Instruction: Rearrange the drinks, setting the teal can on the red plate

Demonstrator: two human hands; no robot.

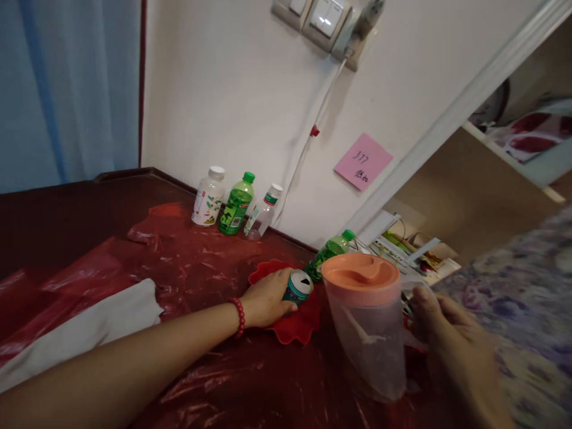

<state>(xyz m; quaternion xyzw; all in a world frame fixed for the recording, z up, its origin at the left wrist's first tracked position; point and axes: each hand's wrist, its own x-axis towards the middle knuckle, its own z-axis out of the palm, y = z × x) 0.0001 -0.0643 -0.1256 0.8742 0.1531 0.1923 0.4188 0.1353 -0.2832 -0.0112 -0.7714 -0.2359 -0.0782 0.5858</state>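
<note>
The left hand [267, 298] is wrapped around a small green can [297, 287], fingers closed about its side, holding it tilted with its opened top facing up and toward the right. The can rests on, or just above, a red scalloped dish [297, 330] that lies on the red plastic sheet [187, 268] covering the tabletop [67, 214]; whether its base touches the dish cannot be told. The right hand [440, 325] is closed on the handle of a clear pitcher [370, 339] with an orange lid [360, 275], which stands upright on the sheet just right of the dish. The handle itself is mostly hidden by the fingers.

As a judgement, the step in hand is bringing can and pitcher together: both are gripped, neither is yet tipped over the other. Any move from here would call for a firm hold on the slippery can, keeping its open mouth level, and steadying the pitcher, whose lid is on.

The left arm reaches forward from the lower left, forearm low over the sheet, a red bead bracelet [240, 317] at the wrist. The right forearm comes in from the lower right edge, wrist bent inward.

Behind, against the wall, stand a white bottle [208, 196], a green bottle [236, 204] and a small clear bottle [263, 213]; another green bottle [331, 251] lies behind the pitcher.
</note>
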